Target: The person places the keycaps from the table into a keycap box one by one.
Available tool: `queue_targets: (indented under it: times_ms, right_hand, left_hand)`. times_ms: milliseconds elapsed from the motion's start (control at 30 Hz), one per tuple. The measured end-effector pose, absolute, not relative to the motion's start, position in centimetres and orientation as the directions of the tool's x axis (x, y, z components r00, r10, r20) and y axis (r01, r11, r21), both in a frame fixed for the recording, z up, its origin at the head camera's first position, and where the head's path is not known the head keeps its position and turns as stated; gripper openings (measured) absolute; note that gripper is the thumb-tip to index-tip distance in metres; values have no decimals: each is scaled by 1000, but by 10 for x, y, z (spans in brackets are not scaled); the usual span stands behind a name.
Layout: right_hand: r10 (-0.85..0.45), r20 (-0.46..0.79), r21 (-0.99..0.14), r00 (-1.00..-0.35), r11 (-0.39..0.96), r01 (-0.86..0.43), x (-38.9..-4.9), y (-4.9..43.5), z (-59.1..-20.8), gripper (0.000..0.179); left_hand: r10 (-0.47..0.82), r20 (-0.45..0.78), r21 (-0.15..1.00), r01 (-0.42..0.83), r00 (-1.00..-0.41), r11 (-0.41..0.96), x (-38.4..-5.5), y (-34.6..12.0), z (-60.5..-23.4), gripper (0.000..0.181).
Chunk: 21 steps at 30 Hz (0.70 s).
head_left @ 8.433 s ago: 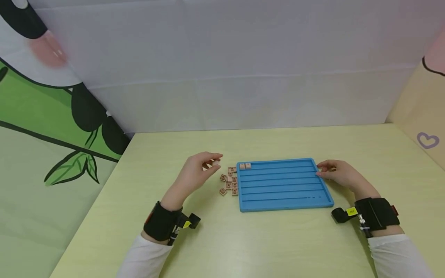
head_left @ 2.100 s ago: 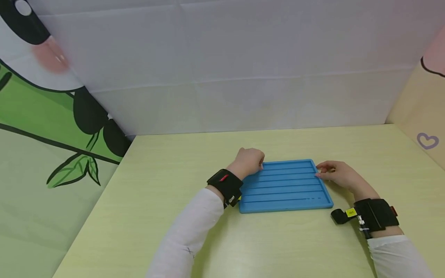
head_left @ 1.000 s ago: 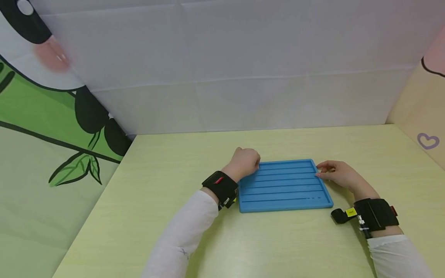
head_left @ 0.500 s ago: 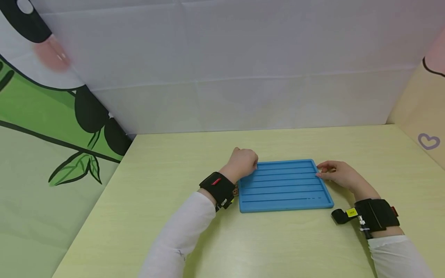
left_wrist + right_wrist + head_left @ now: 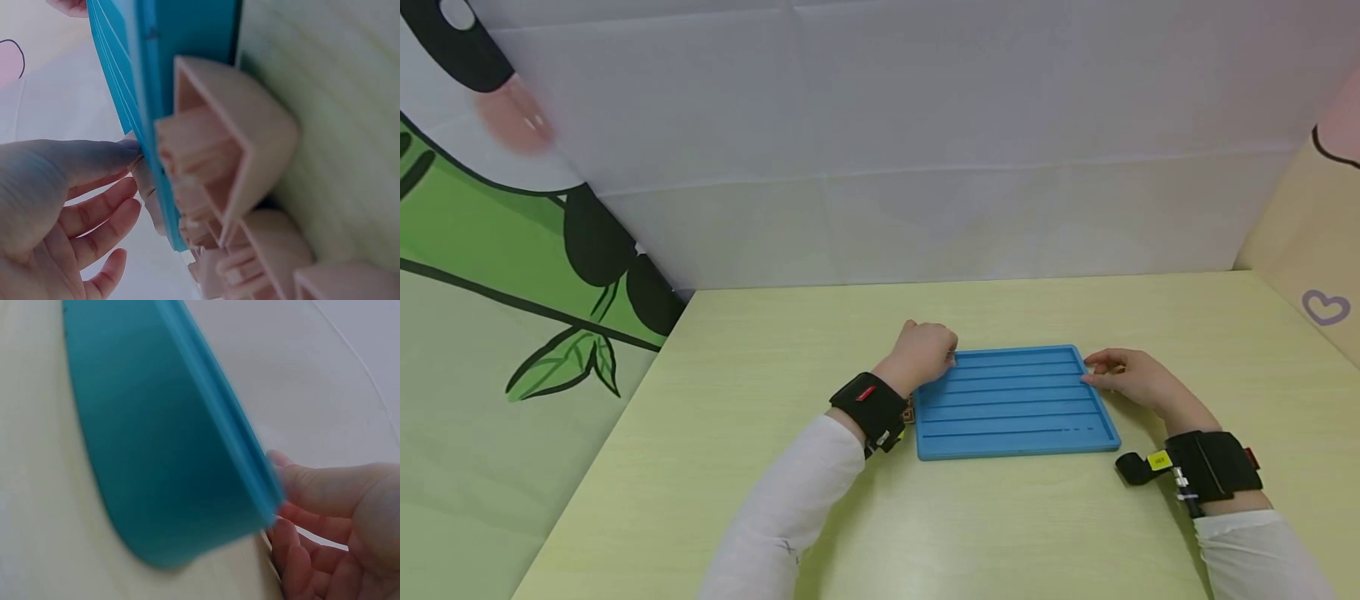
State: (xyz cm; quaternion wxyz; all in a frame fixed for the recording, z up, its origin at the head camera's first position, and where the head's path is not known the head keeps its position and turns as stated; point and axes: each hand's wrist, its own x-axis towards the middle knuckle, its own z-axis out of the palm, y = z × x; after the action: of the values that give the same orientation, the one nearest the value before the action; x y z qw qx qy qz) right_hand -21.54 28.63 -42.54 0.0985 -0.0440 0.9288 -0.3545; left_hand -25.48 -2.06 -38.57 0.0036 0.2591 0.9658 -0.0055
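The blue ridged tray (image 5: 1015,402) lies on the table. At its far left corner my left hand (image 5: 922,354) pinches a small pinkish keycap between thumb and finger. The left wrist view shows my left hand (image 5: 69,194) at the tray's rim, with a couple of keycaps (image 5: 154,211) standing in a row beside the fingertips. More hollow keycaps (image 5: 262,131) lie upturned against the tray's outer left side, mostly hidden by my arm in the head view. My right hand (image 5: 1131,377) holds the tray's right edge, thumb on the rim and fingers curled beside it.
The pale wooden table (image 5: 1000,533) spreads around the tray. A white sheet (image 5: 925,150) hangs behind it. Printed panels stand at left (image 5: 467,417) and right (image 5: 1300,242). Each wrist wears a black camera strap (image 5: 1213,465).
From left of the tray, holding a keycap, my left hand has come over its far left corner. During the last second it has shifted slightly left. My right hand stays at the edge.
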Motion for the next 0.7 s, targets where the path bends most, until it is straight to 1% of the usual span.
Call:
queue_targets:
  times_ms: [233,333,567,700]
  right_hand:
    - [-154,-153,-668,-976,744,-12,-215,286,-424,52]
    - [-152,-156,-666,-976,746,-10,-214,286,-424,52]
    - [-153,-149,-664,-977,748,-16,-214,288,-425,51]
    - [-157,-145,-666,-977,746,-21,-213,290,-424,52]
  left_hand:
    - [495,-16,29,495,-869,869,-254,-27,-380,29]
    - [482,-20,69,479,-876,875,-255,-32,-375,34]
    - [456,37,194,455,-889,869,-250,-49,-361,31]
    - [432,78,271,436,-899,858,-247,-62,-359,31]
